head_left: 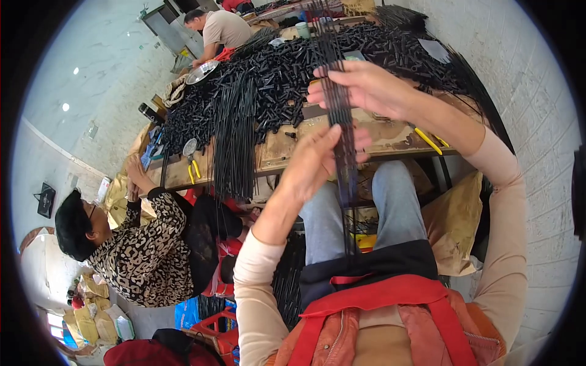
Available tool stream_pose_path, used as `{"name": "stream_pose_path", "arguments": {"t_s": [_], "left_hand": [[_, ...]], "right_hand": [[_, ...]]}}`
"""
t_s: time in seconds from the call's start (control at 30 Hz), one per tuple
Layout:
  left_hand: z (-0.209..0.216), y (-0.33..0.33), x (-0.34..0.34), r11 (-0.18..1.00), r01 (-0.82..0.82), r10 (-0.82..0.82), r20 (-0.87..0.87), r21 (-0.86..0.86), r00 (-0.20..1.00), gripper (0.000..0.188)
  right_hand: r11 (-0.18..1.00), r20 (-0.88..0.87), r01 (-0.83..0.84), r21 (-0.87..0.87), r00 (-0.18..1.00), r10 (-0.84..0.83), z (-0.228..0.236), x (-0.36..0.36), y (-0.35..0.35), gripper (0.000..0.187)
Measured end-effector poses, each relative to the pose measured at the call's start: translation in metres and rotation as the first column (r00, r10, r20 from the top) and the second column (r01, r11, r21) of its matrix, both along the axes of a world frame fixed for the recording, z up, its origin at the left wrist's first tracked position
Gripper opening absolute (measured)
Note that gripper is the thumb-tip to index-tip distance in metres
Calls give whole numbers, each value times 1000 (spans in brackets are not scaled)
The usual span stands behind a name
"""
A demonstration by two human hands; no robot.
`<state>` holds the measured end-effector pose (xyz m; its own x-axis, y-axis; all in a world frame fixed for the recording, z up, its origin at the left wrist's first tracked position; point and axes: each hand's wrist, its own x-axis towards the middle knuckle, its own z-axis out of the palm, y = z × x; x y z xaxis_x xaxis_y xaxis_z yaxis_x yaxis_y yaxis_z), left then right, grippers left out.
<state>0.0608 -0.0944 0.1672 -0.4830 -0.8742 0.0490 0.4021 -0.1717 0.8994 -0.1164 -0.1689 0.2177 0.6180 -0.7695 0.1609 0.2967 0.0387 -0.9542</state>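
Observation:
A bundle of long, thin black rods stands nearly upright in front of me, over the table's near edge, its lower ends hanging down between my knees. My left hand grips it lower down, the thumb in front and the fingers behind. Higher up, my right hand is around the same bundle, thumb across the front and fingertips showing on its left side. Motion blurs the rods a little. Beyond both hands spreads a heap of short black tubular pieces.
More black rods overhang the wooden table's edge on the left. Yellow-handled pliers lie at the right edge, another pair at the left. A co-worker in a patterned top sits at my left; another person works farther back.

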Motion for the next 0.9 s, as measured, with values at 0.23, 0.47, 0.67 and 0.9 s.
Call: {"name": "stream_pose_path", "arguments": {"t_s": [0.23,0.47,0.67,0.9], "left_hand": [[5,24,0,994,67,-61,-67,81,996,40],[-5,-13,0,996,89,-87,96,-25,992,41],[-50,-51,16,922,297,-210,-321,249,923,56],[-115,-157,16,840,132,-38,-186,526,982,62]], "right_hand": [[999,-32,-50,2,998,50,-2,-1,27,39],[999,-103,13,48,995,-8,-5,0,9,32],[979,-378,46,-200,918,-121,-16,-1,33,25],[954,-463,-124,-273,886,-17,-163,-1,35,19]]}}
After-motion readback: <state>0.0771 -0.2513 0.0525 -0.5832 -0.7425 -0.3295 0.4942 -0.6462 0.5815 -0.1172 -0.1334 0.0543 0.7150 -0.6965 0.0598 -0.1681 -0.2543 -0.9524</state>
